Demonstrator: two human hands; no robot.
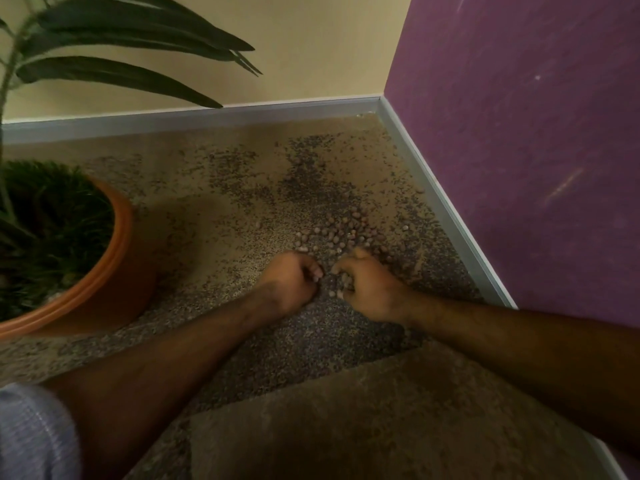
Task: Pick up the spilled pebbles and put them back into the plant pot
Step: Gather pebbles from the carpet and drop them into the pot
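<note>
- Pebbles (341, 233): small, rounded, pale tan-pink, strewn in a loose patch on speckled carpet (225, 188) near the room corner, just beyond both hands. A few strays lying apart, one close to the grey skirting board (446, 209) on the right.
- Darker fine grit scattered around and beyond the patch, reaching toward the corner.
- Plant pot (117, 258): orange, round, ribbed rim, standing on the floor at left, well apart from the spill. Filled with dark green grass-like growth; long dark leaves (138, 39) arching overhead.
- Left hand (289, 280): fingers curled inward into a loose fist, knuckles up, resting low at the near edge of the patch. Contents of the curl hidden; cannot tell whether any pebbles sit inside.
- Right hand (367, 289): fingers curled down and in, tips among the pebbles; several visible under and between the fingers, gathered in the grip.
- Both hands close together, nearly touching at fingertips, small gap between.
- Bare forearms entering from bottom corners; pale blue sleeve (31, 434) at lower left.
- Cream wall behind, purple wall (519, 133) at right.
</note>
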